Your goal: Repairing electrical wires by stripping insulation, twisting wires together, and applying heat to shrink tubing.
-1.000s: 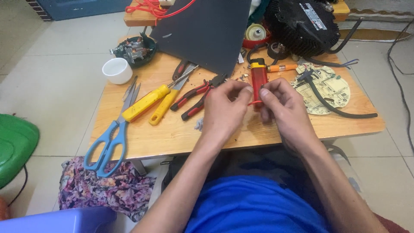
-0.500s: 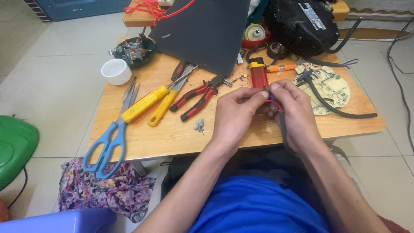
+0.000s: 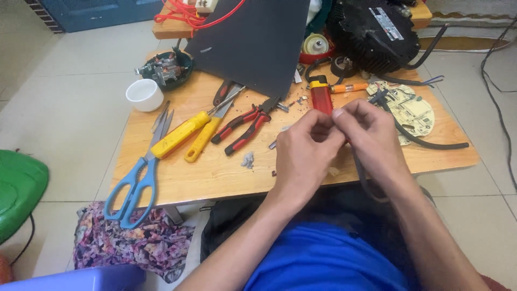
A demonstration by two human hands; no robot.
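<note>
my left hand [image 3: 304, 148] and right hand [image 3: 371, 137] are pinched together on a dark cable [image 3: 360, 172]; if my grip slackens, i reckon it slips out.

Red lighter [image 3: 322, 101] with a yellow top, yellow-handled screwdrivers [image 3: 183, 131], red-and-black pliers [image 3: 245, 125], blue-handled scissors [image 3: 137, 183], a white cup [image 3: 144, 95], all on a light wooden surface [image 3: 215, 172]; floral-patterned cloth [image 3: 129, 245] below.
</note>
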